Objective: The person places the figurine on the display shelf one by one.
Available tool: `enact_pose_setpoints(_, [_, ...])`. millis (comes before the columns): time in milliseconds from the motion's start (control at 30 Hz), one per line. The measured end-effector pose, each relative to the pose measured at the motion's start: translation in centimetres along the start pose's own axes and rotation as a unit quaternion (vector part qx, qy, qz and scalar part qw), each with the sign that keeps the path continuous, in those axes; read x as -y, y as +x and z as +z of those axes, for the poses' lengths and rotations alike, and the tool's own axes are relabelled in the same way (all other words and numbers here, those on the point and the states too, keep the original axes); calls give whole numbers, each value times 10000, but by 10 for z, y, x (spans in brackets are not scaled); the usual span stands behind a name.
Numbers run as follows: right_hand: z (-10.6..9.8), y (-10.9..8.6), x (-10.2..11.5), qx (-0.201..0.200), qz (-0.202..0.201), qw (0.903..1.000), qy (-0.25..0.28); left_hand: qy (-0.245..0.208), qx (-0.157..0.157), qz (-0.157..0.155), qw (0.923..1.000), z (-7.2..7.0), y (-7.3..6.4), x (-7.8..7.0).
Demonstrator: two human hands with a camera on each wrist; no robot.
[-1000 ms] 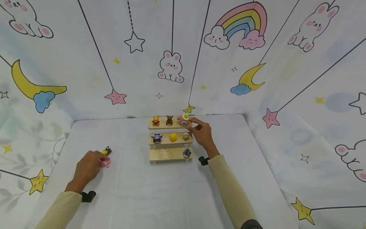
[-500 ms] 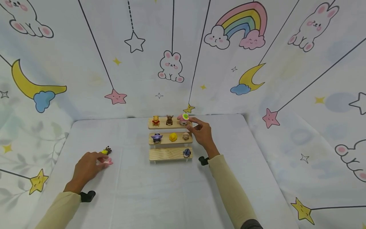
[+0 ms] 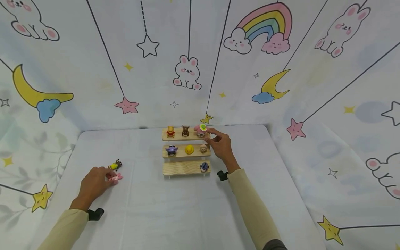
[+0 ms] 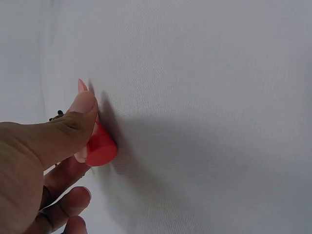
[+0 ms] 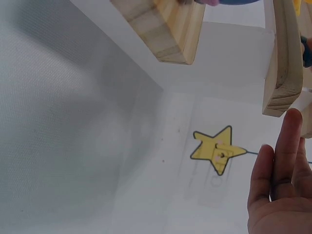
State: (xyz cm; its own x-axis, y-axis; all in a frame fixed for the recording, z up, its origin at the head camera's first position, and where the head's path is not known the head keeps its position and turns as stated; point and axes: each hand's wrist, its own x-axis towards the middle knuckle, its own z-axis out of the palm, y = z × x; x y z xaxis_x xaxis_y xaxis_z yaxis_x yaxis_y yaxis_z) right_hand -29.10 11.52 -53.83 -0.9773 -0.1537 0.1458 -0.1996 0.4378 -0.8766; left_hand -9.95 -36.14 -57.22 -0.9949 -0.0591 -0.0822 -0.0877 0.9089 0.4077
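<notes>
On the white table at left, my left hand (image 3: 93,185) pinches a small pink toy figurine (image 3: 117,176) between thumb and fingers. The left wrist view shows its red part (image 4: 101,148) beside the thumb, close to the cloth. Just beyond lies a figurine in yellow with a dark head (image 3: 115,165). My right hand (image 3: 221,145) is at the right end of the top wooden shelf (image 3: 177,133), its thumb and index finger on a pink figurine with a yellow-green disc (image 3: 200,130). In the right wrist view, the other fingers (image 5: 287,141) extend near the shelf ends; that figurine is hidden there.
The top shelf also bears a red-and-yellow bear figurine (image 3: 170,132) and a brown one (image 3: 185,131). Purple (image 3: 171,150), yellow (image 3: 189,149) and beige (image 3: 203,149) figurines stand on the middle shelf (image 3: 180,153). A blue-grey figurine (image 3: 204,167) is on the bottom shelf (image 3: 181,168).
My left hand has shifted the pink figurine slightly and turned it, and its fingers have drawn off the yellow figurine, which shows more fully. The right hand stays in place.
</notes>
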Motion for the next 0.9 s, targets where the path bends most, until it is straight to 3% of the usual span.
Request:
enact_pose_setpoints(200, [0,0,0,-1,35,10000,-37,-61,17,24,10000,4,-2,1])
enact_pose_setpoints(433, [0,0,0,-20,32,10000,-65,-158,-199,94,9996,7,-1,-2])
enact_pose_setpoints(700, [0,2,-2,7,-110,9999,67,-294,-518,189,9980,7,3,-16])
enact_pose_setpoints(900, [0,1,-3,38,-108,9999,97,-478,-549,170,9972,11,5,-30])
